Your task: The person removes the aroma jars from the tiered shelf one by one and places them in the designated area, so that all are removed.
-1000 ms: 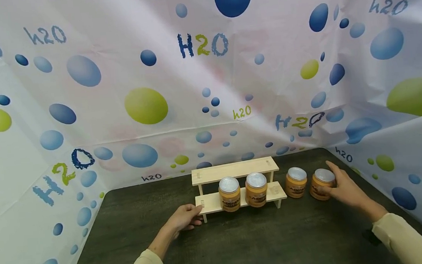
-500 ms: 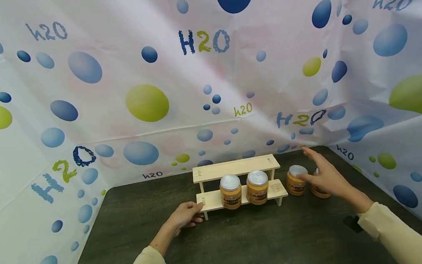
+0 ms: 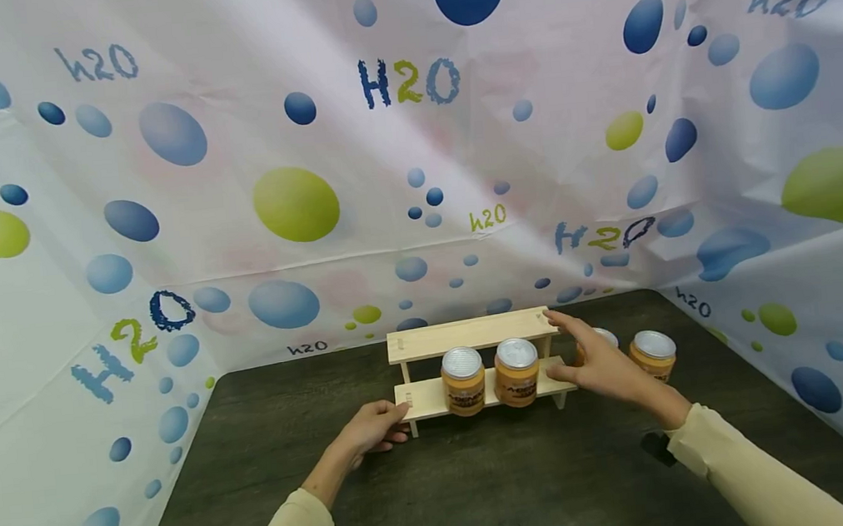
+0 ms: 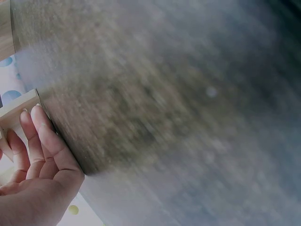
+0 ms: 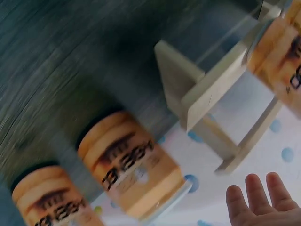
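Head view: left hand [image 3: 370, 431] pinches a wooden rack [image 3: 467, 337]; behind the spread, unladen right hand [image 3: 602, 364] stands an orange jar [image 3: 608, 336].

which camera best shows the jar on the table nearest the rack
The right wrist view: the jar appears nearly whole, label visible. In the head view, the right hand hides most of it, leaving some lid and side. The left wrist view does not show it.

Left fingers [image 3: 395, 434] holding wooden rack [image 3: 473, 334], two jars [image 3: 465, 386] on it, right fingers [image 3: 573, 326] nearby
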A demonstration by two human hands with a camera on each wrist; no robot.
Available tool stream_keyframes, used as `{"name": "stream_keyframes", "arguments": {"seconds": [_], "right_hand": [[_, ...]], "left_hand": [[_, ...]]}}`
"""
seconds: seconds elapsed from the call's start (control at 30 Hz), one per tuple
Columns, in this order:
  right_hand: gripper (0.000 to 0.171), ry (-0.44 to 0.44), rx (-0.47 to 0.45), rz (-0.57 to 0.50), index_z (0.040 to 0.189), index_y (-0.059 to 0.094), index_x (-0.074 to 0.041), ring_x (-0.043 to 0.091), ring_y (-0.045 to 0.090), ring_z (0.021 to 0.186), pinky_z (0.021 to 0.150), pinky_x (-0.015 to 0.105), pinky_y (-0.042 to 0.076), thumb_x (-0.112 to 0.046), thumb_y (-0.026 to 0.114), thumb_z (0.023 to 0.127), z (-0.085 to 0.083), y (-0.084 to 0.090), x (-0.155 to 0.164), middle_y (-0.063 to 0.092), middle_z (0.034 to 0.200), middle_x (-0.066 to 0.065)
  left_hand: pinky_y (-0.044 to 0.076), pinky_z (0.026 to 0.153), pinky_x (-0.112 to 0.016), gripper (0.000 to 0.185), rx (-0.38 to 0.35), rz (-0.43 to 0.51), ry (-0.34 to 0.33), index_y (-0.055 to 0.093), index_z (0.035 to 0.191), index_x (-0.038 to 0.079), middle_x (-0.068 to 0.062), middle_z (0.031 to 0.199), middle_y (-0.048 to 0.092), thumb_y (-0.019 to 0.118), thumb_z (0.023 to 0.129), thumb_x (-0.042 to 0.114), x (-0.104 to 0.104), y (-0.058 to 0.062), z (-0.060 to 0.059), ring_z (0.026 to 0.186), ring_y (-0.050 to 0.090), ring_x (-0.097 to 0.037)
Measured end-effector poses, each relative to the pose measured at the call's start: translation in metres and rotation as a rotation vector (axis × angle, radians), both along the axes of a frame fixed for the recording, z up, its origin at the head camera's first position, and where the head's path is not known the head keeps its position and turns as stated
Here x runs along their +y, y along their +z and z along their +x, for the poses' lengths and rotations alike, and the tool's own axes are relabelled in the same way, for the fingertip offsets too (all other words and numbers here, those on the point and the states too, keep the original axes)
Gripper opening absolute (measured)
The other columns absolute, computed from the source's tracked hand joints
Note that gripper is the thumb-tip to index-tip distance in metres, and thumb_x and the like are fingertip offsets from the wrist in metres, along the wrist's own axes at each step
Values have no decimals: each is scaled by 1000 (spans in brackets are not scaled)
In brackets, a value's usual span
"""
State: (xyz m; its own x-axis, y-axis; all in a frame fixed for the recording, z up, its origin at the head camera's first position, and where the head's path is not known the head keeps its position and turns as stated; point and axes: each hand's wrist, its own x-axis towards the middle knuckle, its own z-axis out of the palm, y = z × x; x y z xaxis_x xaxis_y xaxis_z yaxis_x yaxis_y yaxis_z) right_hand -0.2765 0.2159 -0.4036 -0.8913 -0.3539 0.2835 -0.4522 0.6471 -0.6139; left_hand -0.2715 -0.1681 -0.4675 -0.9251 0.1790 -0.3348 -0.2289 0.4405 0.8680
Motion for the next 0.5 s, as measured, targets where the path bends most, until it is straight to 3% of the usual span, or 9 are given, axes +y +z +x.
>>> {"name": "stream_keyframes", "arguments": {"seconds": [0.2, 0.5], "right_hand": [[84, 83, -38, -58, 145, 21, -27, 40, 34, 129, 92, 64, 33, -32, 72, 78, -1, -5, -15, 32, 145, 14], [83, 95, -74, -87, 142, 25, -33, 33, 40, 126, 94, 62, 33, -37, 74, 76, 2, -10, -31, 32, 146, 5]], "left_hand": [[52, 68, -31, 44, -1, 2, -7, 59, 100, 8, -5, 95, 66, 50, 89, 49, 0, -1, -1, 78, 64, -12], [52, 67, -31, 42, 1, -4, -3, 58, 97, 8, -5, 94, 66, 51, 89, 49, 0, 0, -1, 77, 64, -12]]}}
